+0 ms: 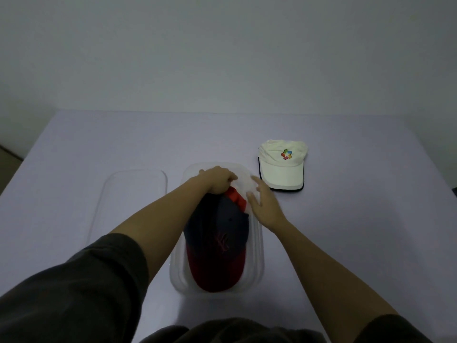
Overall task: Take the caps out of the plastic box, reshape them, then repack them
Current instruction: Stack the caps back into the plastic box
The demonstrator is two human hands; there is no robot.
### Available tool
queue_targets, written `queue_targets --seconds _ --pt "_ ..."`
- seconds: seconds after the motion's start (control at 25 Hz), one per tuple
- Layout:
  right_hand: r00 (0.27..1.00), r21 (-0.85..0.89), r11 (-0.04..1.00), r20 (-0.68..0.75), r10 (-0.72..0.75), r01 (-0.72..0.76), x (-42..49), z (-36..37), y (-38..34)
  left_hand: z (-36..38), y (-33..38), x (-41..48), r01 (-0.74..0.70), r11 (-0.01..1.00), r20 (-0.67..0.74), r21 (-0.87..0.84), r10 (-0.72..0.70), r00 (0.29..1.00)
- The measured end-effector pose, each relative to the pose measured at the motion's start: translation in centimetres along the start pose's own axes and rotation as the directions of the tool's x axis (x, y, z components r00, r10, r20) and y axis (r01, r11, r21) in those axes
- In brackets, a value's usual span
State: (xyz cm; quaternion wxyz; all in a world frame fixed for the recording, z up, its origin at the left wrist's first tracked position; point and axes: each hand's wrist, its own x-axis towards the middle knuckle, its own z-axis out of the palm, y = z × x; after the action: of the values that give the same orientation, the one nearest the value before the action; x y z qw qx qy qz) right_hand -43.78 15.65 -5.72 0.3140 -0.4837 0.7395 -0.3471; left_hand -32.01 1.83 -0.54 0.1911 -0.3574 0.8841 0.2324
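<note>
No legible words or numbers. Only a multicoloured block emblem on the front of the cream cap [282,167]; a red embroidered mark, unreadable, on the navy cap [218,233].

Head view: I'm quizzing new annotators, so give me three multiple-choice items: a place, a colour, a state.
1. Where is the white cap relative to the plastic box? A inside it. B on the table, right of it. C under it.
2. Brim colour of the dark cap in the box? A red. B green. C yellow.
3. The box is: A lidded. B open, lid beside it. C tipped over.
Answers: B, it lies on the table beside the box; A, the near brim is dark red; B, the lid lies to its left.
</note>
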Motion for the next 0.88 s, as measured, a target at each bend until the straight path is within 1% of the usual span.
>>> queue_targets --seconds 0.04,0.08,0.12,0.16,0.2,0.28,0.36,0.44,0.52,0.6,0.72,0.88 --pt "0.994 0.1 0.994 -0.092 0.059 -0.049 0.0 -0.7 0.2 -0.3 -0.2 0.3 -0.025 0.999 -0.087 -0.034 0.022 0.996" --pt "0.975 0.147 0.984 -0.183 0.125 -0.098 0.1 -1.7 0.5 -0.9 -0.1 0.7 -0.059 0.996 -0.188 -0.074 0.044 0.981" --pt "0.949 0.14 0.979 -0.261 0.179 -0.146 0.6 -2.7 0.9 -1.5 0.2 1.2 -0.094 0.989 -0.277 -0.113 0.059 0.959" --pt "0.924 0.107 0.975 -0.315 0.217 -0.192 1.2 -3.8 1.5 -2.0 0.7 1.7 -0.123 0.981 -0.337 -0.148 0.066 0.939" --pt "0.904 0.076 0.97 -0.35 0.244 -0.232 1.9 -4.8 2.1 -2.4 1.4 2.3 -0.145 0.972 -0.365 -0.185 0.069 0.929" --pt "0.881 0.04 0.953 -0.374 0.292 -0.299 3.4 -6.9 3.5 -3.0 2.8 3.9 -0.168 0.955 -0.338 -0.245 0.078 0.938" --pt "0.875 0.03 0.94 -0.355 0.328 -0.34 4.7 -8.4 4.6 -3.4 3.8 6.0 -0.169 0.953 -0.287 -0.252 0.093 0.953" --pt "0.869 0.027 0.92 -0.319 0.378 -0.391 5.6 -9.2 5.5 -3.7 4.7 8.2 -0.156 0.946 -0.264 -0.283 0.08 0.961" --pt "0.85 0.055 0.888 -0.269 0.453 -0.456 6.3 -9.4 6.8 -4.0 5.6 10.5 -0.121 0.917 -0.244 -0.38 0.027 0.969" --pt "0.831 0.097 0.856 -0.207 0.517 -0.508 6.8 -9.2 8.3 -4.1 6.2 12.6 -0.091 0.893 -0.195 -0.441 0.003 0.981" --pt "0.825 0.139 0.845 -0.182 0.535 -0.517 7.4 -8.7 9.8 -3.8 6.7 14.8 -0.077 0.874 -0.102 -0.479 0.032 0.994" --pt "0.839 0.16 0.861 -0.199 0.507 -0.483 7.6 -8.3 10.8 -3.3 7.3 16.7 -0.053 0.881 -0.06 -0.47 0.028 0.998"
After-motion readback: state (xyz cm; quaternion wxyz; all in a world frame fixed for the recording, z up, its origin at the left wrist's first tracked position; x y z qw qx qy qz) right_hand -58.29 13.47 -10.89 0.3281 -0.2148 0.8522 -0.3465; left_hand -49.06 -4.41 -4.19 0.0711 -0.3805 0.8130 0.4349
